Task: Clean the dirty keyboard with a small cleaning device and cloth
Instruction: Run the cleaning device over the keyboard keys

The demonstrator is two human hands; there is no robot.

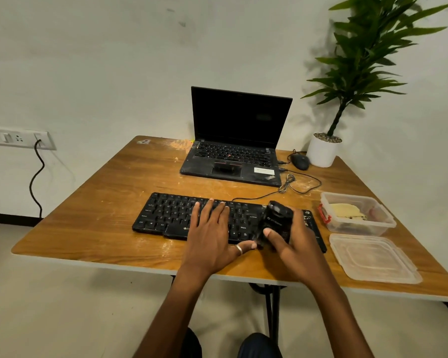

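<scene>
A black, dusty keyboard (166, 215) lies across the front of the wooden table (93, 228). My left hand (212, 233) rests flat on its middle keys with the fingers spread, a ring on the thumb. My right hand (292, 241) grips a small black cleaning device (278, 219) and holds it upright over the keyboard's right part. A yellow cloth (347, 211) lies inside a clear plastic box (357, 226) at the right of the keyboard.
An open black laptop (236, 151) stands behind the keyboard, with a wired mouse (300, 161) and a potted plant (322, 151) to its right. The box's clear lid (373, 257) lies near the table's front right edge. Dust marks the tabletop. A wall socket (18, 138) is at left.
</scene>
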